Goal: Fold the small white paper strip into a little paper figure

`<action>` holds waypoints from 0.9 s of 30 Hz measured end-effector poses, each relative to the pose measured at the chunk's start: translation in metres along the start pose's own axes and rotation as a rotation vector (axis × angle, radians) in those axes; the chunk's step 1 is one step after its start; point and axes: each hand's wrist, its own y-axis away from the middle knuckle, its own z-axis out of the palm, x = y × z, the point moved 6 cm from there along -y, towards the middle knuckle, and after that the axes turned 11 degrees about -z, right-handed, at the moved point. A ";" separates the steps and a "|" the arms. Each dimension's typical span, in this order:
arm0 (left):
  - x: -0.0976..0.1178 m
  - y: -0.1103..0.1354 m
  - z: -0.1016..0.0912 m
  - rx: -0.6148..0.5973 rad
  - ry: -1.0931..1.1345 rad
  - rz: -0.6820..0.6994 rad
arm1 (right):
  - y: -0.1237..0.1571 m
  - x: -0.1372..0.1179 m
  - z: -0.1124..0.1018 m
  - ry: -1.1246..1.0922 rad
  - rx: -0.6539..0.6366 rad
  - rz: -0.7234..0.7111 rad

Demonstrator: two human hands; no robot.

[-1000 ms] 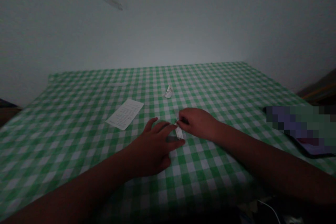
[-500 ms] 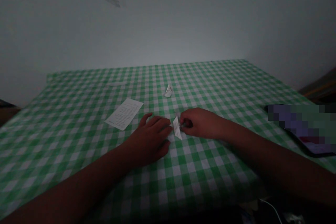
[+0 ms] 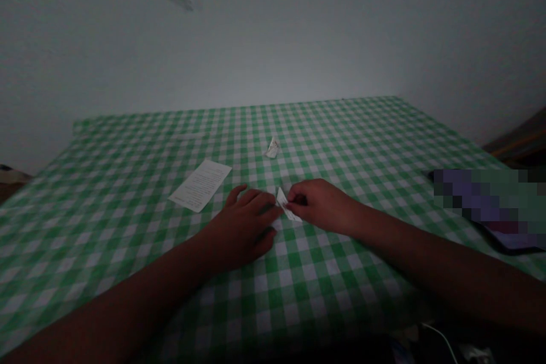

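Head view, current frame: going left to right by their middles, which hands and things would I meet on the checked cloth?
Printed sheet → left hand → crumpled scrap → small printed paper → right hand → dark-edged device

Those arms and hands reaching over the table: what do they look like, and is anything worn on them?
They are a person's. The left forearm and right forearm show no sleeves. The left hand and right hand are ungloved. I see no watch, bracelet, cable or marking, though dim light could hide small details.
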 end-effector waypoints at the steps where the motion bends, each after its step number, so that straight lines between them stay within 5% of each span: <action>1: 0.000 0.000 0.000 0.011 0.000 0.007 | 0.000 0.000 -0.001 -0.033 0.019 -0.003; 5: -0.004 -0.001 -0.009 0.135 -0.002 -0.001 | -0.002 0.002 -0.007 -0.185 0.073 -0.003; 11: -0.001 0.005 -0.031 0.373 -0.017 0.036 | -0.001 -0.008 -0.009 -0.312 -0.036 -0.076; 18: 0.006 0.007 -0.027 0.333 -0.053 0.141 | 0.002 -0.019 -0.002 -0.311 -0.094 -0.180; 27: -0.002 0.003 -0.027 0.322 -0.031 0.087 | 0.009 -0.041 -0.016 -0.028 0.066 -0.416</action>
